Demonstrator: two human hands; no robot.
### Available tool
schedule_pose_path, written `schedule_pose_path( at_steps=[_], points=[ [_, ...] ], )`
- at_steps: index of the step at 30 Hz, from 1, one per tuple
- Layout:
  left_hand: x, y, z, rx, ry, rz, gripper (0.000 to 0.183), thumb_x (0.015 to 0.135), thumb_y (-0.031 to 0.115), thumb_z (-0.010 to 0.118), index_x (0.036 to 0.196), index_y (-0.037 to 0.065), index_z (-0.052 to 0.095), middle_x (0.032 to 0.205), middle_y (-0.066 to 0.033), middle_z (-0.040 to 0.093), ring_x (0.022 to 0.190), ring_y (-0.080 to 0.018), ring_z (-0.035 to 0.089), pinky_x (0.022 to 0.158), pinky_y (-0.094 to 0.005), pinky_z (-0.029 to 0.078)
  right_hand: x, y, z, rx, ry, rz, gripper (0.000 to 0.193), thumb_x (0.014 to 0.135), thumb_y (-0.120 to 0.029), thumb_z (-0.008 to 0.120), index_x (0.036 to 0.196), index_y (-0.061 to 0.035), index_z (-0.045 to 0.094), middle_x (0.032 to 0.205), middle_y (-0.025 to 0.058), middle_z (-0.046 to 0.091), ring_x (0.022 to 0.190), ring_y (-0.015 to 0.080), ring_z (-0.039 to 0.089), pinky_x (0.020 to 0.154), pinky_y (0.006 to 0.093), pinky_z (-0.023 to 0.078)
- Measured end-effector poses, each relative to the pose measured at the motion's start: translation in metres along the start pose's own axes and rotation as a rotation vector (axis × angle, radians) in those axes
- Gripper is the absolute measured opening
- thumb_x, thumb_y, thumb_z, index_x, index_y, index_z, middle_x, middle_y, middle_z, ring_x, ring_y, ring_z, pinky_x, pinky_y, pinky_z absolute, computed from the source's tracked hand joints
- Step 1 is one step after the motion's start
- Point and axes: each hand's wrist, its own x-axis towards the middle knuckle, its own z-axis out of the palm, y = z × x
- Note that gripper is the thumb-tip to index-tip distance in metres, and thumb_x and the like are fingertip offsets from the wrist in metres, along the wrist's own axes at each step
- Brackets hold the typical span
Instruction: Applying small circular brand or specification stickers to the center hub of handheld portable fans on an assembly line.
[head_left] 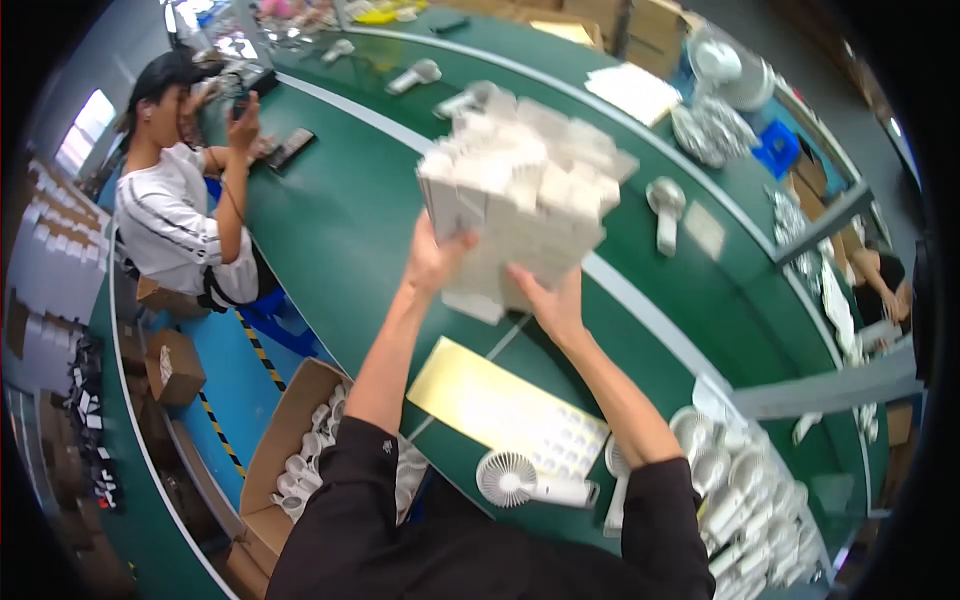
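Both my hands hold up a blocky white stack of pieces (530, 235) over the green table. It is blurred, so I cannot tell its exact kind. My left hand (438, 252) grips its near left side, thumb on the front face. My right hand (552, 300) grips the lower right, thumb also on the front; the other fingers of both hands are mostly hidden. Below lies a yellow sticker sheet (480, 395) with rows of round pale labels. A white handheld fan (510, 480) lies by its near edge, and another (617, 490) is partly behind my right forearm.
At right is a heap of white handheld fans (745, 500). A cardboard box (265, 465) of white fans stands at lower left. Single fans, including one at right (666, 212), lie along the belt. A seated person (175, 215) works at left beside a dark device (292, 150).
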Motion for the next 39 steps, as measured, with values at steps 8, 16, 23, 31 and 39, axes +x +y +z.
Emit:
schedule_pose_path(
  at_steps=[8, 16, 23, 31, 39],
  points=[
    [-0.012, 0.025, 0.068, -0.198, -0.135, 0.192, 0.084, 0.074, 0.033, 0.087, 0.137, 0.0, 0.044, 0.125, -0.008, 0.057, 0.115, -0.0172, 0.054, 0.097, -0.034, 0.046, -0.042, -0.041, -0.051, -0.229, 0.213, -0.121, 0.044, 0.079, -0.01, 0.082, 0.113, 0.006, 0.058, 0.099, 0.0121, 0.067, 0.085, 0.0214, 0.066, 0.076, 0.0319, 0.054],
    [-0.038, -0.002, 0.08, -0.335, -0.382, 0.026, 0.095, 0.069, 0.027, 0.091, 0.142, 0.002, 0.036, 0.127, -0.0069, 0.053, 0.116, -0.0173, 0.053, 0.099, -0.0342, 0.045, -0.081, -0.047, -0.08, -0.393, 0.138, -0.023, 0.043, 0.077, -0.017, 0.084, 0.107, 0.0046, 0.063, 0.1, 0.009, 0.065, 0.09, 0.0176, 0.061, 0.08, 0.0311, 0.051],
    [-0.04, -0.011, 0.074, -0.342, -0.398, -0.008, 0.087, 0.067, 0.032, 0.092, 0.13, 0.0, 0.042, 0.098, -0.0014, 0.052, 0.08, -0.0093, 0.051, 0.069, -0.0264, 0.046, -0.086, -0.065, -0.084, -0.065, 0.107, 0.109, 0.103, 0.07, -0.016, 0.089, 0.145, 0.0004, 0.019, 0.128, 0.011, 0.048, 0.116, 0.023, 0.054, 0.096, 0.0338, 0.048],
    [-0.047, -0.022, 0.05, 0.03, -0.309, -0.046, 0.047, 0.073, 0.022, 0.074, 0.111, 0.002, 0.054, 0.085, 0.0018, 0.051, 0.072, -0.0094, 0.048, 0.061, -0.0258, 0.041, -0.082, -0.062, -0.086, -0.034, 0.05, 0.103, 0.123, 0.064, -0.022, 0.091, 0.153, 0.0006, 0.008, 0.15, 0.0189, 0.026, 0.14, 0.0301, 0.03, 0.116, 0.04, 0.026],
    [-0.007, -0.09, 0.003, -0.309, -0.307, -0.076, 0.086, 0.079, 0.058, 0.074, 0.137, 0.0, 0.048, 0.135, -0.0125, 0.056, 0.124, -0.0256, 0.055, 0.104, -0.0418, 0.048, -0.077, -0.063, -0.079, -0.235, 0.146, -0.242, 0.118, 0.069, -0.031, 0.09, 0.153, 0.0014, 0.013, 0.142, 0.0217, 0.033, 0.136, 0.0338, 0.032, 0.115, 0.0416, 0.025]
  ],
)
